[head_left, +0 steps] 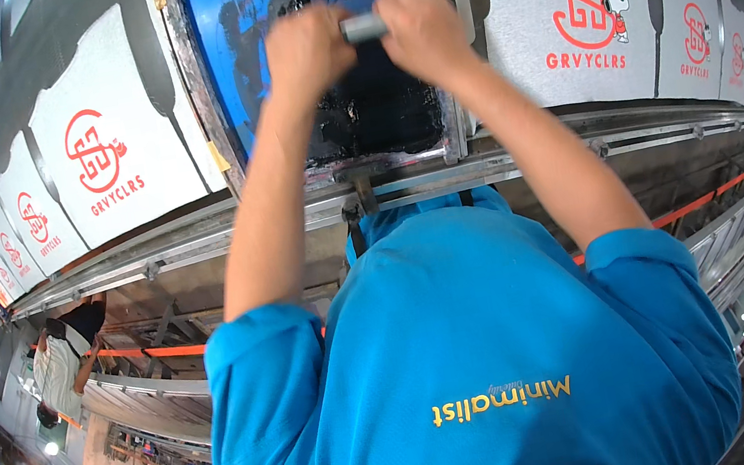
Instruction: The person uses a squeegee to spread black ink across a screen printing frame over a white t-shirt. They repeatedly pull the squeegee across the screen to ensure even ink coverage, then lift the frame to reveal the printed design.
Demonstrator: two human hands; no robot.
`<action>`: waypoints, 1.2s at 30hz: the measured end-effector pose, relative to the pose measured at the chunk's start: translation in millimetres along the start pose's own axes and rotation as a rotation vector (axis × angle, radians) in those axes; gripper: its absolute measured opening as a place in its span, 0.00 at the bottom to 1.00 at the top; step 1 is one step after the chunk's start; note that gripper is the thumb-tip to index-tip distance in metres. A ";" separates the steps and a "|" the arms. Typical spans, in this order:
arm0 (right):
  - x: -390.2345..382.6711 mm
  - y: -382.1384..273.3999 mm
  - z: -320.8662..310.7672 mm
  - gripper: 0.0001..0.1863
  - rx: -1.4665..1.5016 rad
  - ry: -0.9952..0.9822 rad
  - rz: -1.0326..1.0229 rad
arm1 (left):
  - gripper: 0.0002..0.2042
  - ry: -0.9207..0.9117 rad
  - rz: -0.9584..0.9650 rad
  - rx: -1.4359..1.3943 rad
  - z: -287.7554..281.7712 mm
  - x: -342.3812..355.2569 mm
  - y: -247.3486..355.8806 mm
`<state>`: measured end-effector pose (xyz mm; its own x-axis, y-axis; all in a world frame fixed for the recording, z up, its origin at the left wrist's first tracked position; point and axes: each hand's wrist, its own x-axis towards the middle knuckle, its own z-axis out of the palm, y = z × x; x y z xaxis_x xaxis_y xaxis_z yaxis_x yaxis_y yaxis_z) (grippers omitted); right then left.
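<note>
Both of my arms reach forward over a printing screen (193,76) whose blue mesh is smeared with black ink (374,120). My left hand (309,48) and my right hand (423,34) are closed on a squeegee (365,27), side by side with a short gap. Only a grey piece of its handle shows between my fists; the blade is hidden. Light grey fabric panels with a red printed design lie on either side of the screen, one on the left (85,112) and one on the right (565,7).
A metal rail (180,246) runs along the table's near edge, between my body and the screen. More printed panels stretch away both ways. Below the rail passes an orange strip (172,351). Another person (67,364) stands farther left by the table.
</note>
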<state>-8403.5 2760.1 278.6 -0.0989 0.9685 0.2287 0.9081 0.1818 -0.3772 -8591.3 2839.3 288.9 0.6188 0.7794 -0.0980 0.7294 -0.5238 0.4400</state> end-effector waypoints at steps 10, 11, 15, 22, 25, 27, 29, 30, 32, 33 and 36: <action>-64.2 -34.6 -50.0 0.17 0.540 0.090 0.332 | 0.13 -0.187 0.068 -0.197 -27.4 -81.4 20.2; -47.4 -17.6 -51.1 0.18 0.401 0.244 0.400 | 0.12 -0.149 0.064 -0.191 -33.0 -70.1 16.9; -12.5 52.3 -11.7 0.22 0.338 0.362 0.698 | 0.17 -0.124 0.088 -0.104 -62.0 0.8 13.3; -3.8 46.5 10.3 0.20 0.498 0.363 0.913 | 0.19 -0.118 0.107 -0.087 -45.8 60.0 -20.2; -10.1 58.1 9.9 0.19 0.576 0.421 0.909 | 0.24 0.038 0.220 -0.087 -21.2 20.1 -6.6; -11.6 55.3 9.6 0.20 0.588 0.464 0.868 | 0.25 0.098 0.231 -0.065 -9.3 -36.3 12.0; -8.1 37.6 -1.1 0.20 0.501 0.449 0.776 | 0.26 0.054 0.191 -0.073 -1.0 -99.6 29.1; -11.5 46.9 0.7 0.21 0.393 0.443 0.692 | 0.26 -0.002 0.183 -0.069 0.9 -126.1 35.9; -6.1 46.2 -13.3 0.22 0.740 0.355 0.798 | 0.30 0.035 0.233 -0.086 18.2 -166.4 33.4; 3.7 18.8 -30.6 0.23 0.707 0.486 0.757 | 0.31 0.103 0.238 -0.091 11.2 -178.8 36.3; 29.5 -12.1 -46.6 0.19 0.740 0.580 0.765 | 0.33 0.114 0.234 -0.161 -24.6 -190.5 27.5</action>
<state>-8398.5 2778.6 331.7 0.7310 0.6822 0.0187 0.1809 -0.1672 -0.9692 -8696.3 2684.9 341.6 0.7211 0.6826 0.1191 0.5101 -0.6392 0.5755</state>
